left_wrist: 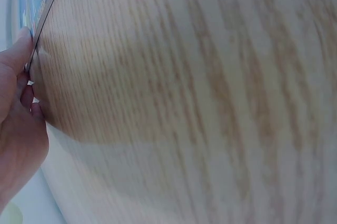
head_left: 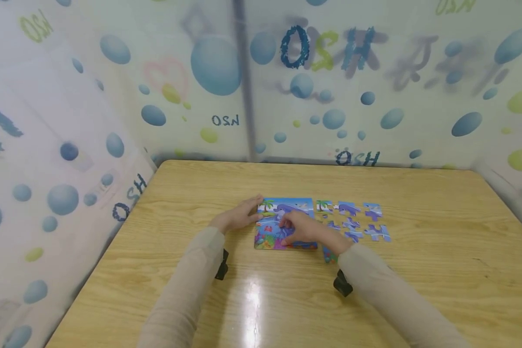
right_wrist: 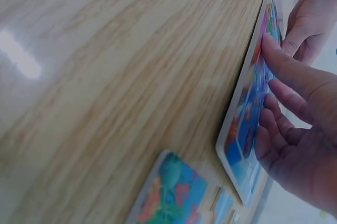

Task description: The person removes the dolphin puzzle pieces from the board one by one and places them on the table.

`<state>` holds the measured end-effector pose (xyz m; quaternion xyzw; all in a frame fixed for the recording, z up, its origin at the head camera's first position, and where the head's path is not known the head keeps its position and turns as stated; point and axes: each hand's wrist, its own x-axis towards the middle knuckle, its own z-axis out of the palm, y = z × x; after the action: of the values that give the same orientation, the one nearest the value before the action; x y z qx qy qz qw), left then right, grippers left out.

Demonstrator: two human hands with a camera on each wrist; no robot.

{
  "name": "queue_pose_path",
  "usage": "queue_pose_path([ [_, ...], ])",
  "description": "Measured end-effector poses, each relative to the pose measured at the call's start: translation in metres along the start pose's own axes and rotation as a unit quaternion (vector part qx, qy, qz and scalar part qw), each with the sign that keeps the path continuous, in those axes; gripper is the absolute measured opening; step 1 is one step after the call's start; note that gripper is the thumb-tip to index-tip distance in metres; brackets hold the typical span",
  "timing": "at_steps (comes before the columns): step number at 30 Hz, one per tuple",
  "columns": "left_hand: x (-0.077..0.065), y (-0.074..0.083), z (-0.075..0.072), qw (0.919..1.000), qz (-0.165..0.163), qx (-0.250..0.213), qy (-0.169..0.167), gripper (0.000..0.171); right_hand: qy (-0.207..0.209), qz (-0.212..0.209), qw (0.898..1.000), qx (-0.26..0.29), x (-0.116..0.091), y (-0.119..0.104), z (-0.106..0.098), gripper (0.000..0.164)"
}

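A jigsaw puzzle board [head_left: 265, 243] with a colourful sea picture lies flat on the table. At its left edge my left hand [head_left: 242, 213] steadies it, fingers reaching up toward the far corner; in the left wrist view the thumb [left_wrist: 23, 45] rests at the board's edge. My right hand [head_left: 302, 227] is over the board's middle with bent fingers. The right wrist view has its thumb [right_wrist: 284, 63] touching the picture near the close edge and the fingertips resting lower on it. I cannot tell whether a piece is under those fingers.
Several loose puzzle pieces [head_left: 372, 211] lie to the right of the board, some partly hidden by my right forearm. One piece [right_wrist: 171, 187] with coral colours lies close to the board's corner. A patterned curtain [head_left: 304, 125] stands behind the wooden table [head_left: 435, 217].
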<state>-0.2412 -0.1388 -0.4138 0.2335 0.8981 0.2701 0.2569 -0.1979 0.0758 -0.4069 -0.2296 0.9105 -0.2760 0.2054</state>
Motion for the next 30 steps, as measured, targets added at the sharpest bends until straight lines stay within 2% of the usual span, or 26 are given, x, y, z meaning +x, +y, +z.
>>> queue_pose_path([
  [15,0.001,0.001,0.0,0.9999,0.0,-0.014,-0.004,0.061,0.002,0.027,1.0,0.011,-0.001,-0.004,-0.002,0.035],
  [30,0.002,-0.003,0.002,1.0,-0.002,-0.006,0.001,0.061,0.0,-0.009,0.999,0.036,-0.01,-0.003,-0.004,0.024],
])
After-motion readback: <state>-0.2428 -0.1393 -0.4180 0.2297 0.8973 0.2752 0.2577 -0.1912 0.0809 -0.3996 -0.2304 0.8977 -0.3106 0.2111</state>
